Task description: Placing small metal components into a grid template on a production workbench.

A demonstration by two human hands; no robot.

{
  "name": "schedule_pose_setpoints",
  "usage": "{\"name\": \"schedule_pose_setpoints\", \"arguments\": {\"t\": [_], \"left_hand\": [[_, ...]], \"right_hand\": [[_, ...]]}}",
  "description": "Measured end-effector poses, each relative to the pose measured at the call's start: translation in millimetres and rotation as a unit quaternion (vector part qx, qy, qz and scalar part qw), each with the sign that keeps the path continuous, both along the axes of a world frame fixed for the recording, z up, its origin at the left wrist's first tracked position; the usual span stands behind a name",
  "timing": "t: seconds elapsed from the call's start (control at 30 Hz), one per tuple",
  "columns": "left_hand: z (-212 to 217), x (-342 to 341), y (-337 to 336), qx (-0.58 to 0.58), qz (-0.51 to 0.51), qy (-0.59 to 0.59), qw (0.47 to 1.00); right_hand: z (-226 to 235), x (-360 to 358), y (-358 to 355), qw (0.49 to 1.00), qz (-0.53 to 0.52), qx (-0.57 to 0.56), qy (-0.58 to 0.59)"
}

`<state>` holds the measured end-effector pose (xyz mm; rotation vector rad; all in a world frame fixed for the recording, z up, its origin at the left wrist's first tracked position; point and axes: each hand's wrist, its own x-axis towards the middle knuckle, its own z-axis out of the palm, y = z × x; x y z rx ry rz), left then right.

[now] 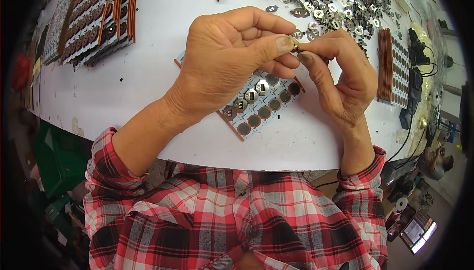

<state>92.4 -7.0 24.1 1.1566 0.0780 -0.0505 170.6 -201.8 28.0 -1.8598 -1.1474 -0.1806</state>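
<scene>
My left hand (232,47) and my right hand (343,75) meet above the table, fingertips nearly touching. Between them they pinch a small metal clip (296,46), mostly hidden by the thumbs and fingers. Beneath my left hand lies a light-blue circuit board panel (249,111) with copper-brown edges, tilted on the table. Its front row shows bare round pads (264,113). In the row behind, shiny round metal clips (251,95) with slots sit on the board. My left hand hides much of the panel's far part.
A large heap of loose metal clips (340,3) spreads at the back right. Stacked circuit board panels stand at the far left (98,18) and at the right (393,67). Black cables (419,55) run along the right edge. A green bin (59,161) sits below the table's left side.
</scene>
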Motion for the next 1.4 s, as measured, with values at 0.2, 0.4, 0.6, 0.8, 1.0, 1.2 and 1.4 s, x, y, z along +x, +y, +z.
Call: {"name": "schedule_pose_setpoints", "arguments": {"t": [0.2, 0.4, 0.6, 0.8, 1.0, 1.2, 1.4], "left_hand": [[0.1, 0.9, 0.4, 0.014, 0.008, -0.005, 1.0], [2.5, -0.7, 2.3, -0.018, 0.002, 0.069, 0.997], [1.7, -2.6, -0.6, 0.03, 0.006, 0.023, 0.999], [-0.1, -3.1, 1.1, 0.08, 0.012, 0.008, 0.997], [-0.6, -6.2, -8.2, 0.105, 0.019, -0.03, 0.994], [-0.2, -3.7, -4.3, 0.06, 0.014, -0.01, 0.998], [-1.2, -2.9, -3.2, 0.048, 0.003, -0.012, 0.999]], "right_hand": [[-4.1, -0.9, 2.4, 1.0, 0.009, 0.024, -0.007], [0.8, -7.6, -3.2, 0.976, 0.03, 0.025, 0.213], [3.5, -10.4, 2.2, 0.95, 0.006, 0.022, 0.312], [-6.6, -7.1, 3.0, 0.982, 0.022, 0.008, 0.185], [-2.6, -11.2, 5.5, 0.994, -0.075, -0.068, 0.028], [-1.0, -7.2, 5.1, 0.904, -0.006, 0.037, 0.426], [-1.7, -5.2, 6.1, 0.847, 0.032, 0.088, 0.523]]}}
